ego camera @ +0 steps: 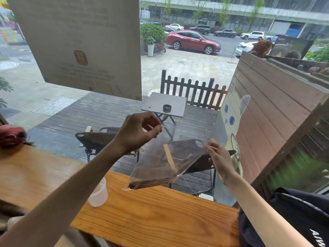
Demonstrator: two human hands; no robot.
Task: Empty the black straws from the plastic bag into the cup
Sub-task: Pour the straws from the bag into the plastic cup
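A clear plastic bag (pixel 169 163) hangs tilted above the wooden counter, held up between both hands. Several black straws (pixel 151 182) lie bunched along its low edge. My left hand (pixel 140 131) is raised with thumb and fingers pinching the bag's upper left edge. My right hand (pixel 218 157) pinches the bag's upper right corner. A translucent plastic cup (pixel 98 193) stands on the counter below and left of the bag, partly hidden behind my left forearm.
The wooden counter (pixel 151 216) runs along a window. A dark bag (pixel 292 216) sits at the right end. A red object (pixel 10 134) lies at the far left. Outside are a deck, a small table and chairs.
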